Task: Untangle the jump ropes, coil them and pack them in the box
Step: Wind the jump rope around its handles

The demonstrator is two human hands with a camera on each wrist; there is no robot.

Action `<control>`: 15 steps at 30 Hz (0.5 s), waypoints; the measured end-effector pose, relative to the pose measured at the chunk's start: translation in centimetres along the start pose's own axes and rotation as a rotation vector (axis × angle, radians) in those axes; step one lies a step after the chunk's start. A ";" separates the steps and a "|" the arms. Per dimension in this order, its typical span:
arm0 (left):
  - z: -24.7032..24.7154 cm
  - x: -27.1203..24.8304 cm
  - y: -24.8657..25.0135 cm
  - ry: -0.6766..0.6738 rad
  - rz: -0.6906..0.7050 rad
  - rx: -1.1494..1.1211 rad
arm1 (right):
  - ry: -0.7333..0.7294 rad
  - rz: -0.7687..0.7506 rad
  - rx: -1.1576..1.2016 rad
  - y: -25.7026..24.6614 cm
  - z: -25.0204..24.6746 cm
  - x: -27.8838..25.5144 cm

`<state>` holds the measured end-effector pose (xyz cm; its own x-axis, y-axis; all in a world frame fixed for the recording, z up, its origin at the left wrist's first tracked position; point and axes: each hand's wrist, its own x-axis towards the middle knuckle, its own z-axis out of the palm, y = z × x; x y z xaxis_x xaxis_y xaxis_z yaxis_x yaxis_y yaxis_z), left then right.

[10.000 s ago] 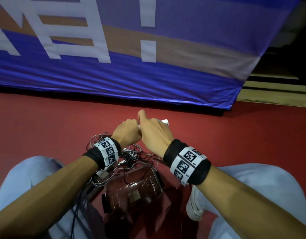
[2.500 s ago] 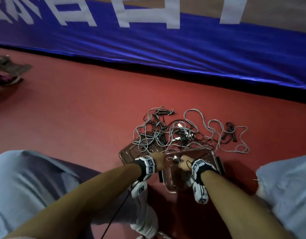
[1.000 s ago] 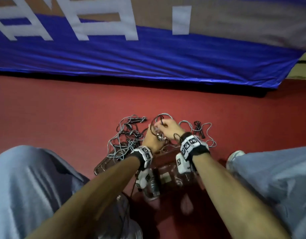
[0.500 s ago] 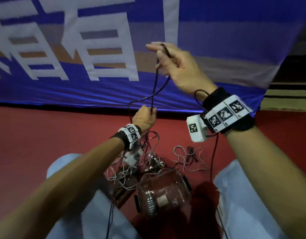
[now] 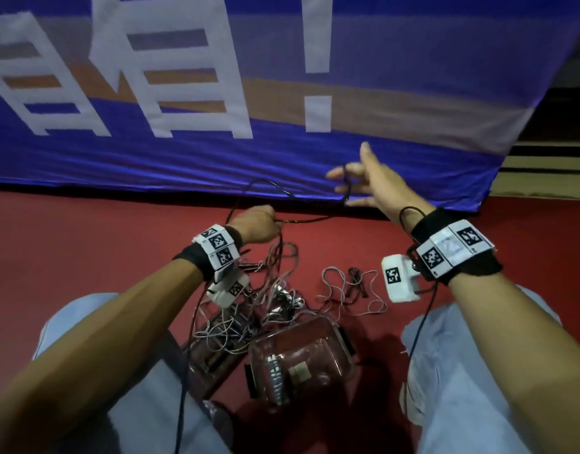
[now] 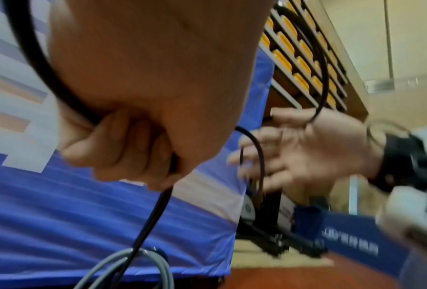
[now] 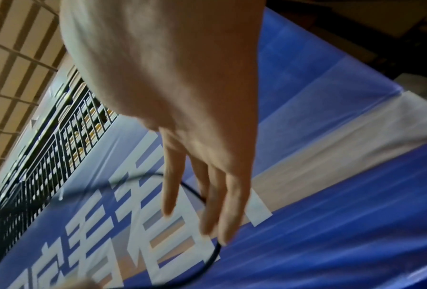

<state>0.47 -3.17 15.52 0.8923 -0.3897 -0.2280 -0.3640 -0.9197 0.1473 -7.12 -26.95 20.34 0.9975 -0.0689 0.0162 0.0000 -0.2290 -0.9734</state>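
A thin black jump rope (image 5: 301, 221) was gripped in the curled fingers of the left hand (image 5: 255, 224), which was held above the red floor (image 5: 85, 244). From that fist the rope was seen to loop up and across to the right hand (image 5: 370, 181), whose fingers (image 7: 215, 195) were spread straight and apart, the rope being draped between them rather than clamped. Below the left hand a tangle of grey ropes (image 5: 259, 306) was spread on the floor, partly over a clear lid (image 5: 210, 352), and the clear plastic box (image 5: 301, 358) was set just beside it, between the knees. A blue banner (image 5: 216, 158) was hung behind.
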 end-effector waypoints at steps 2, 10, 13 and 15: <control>-1.4 0.4 0.0 0.148 0.090 -0.211 | -0.112 0.133 -0.305 0.7 0.3 0.0; -5.4 -1.2 2.1 0.662 0.379 -0.778 | 0.021 0.005 -0.767 3.1 3.5 0.3; -5.9 -2.3 2.1 0.815 0.473 -0.353 | 0.081 -0.018 -0.830 3.2 4.6 0.1; -6.1 -3.1 2.5 0.877 0.598 -0.060 | 0.050 -0.051 -0.773 3.3 5.4 -0.2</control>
<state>-1.59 -3.96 22.43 0.4622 -0.5842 0.6671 -0.8145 -0.5772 0.0588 -6.93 -22.45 15.85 0.9932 -0.0795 0.0846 -0.0219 -0.8441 -0.5357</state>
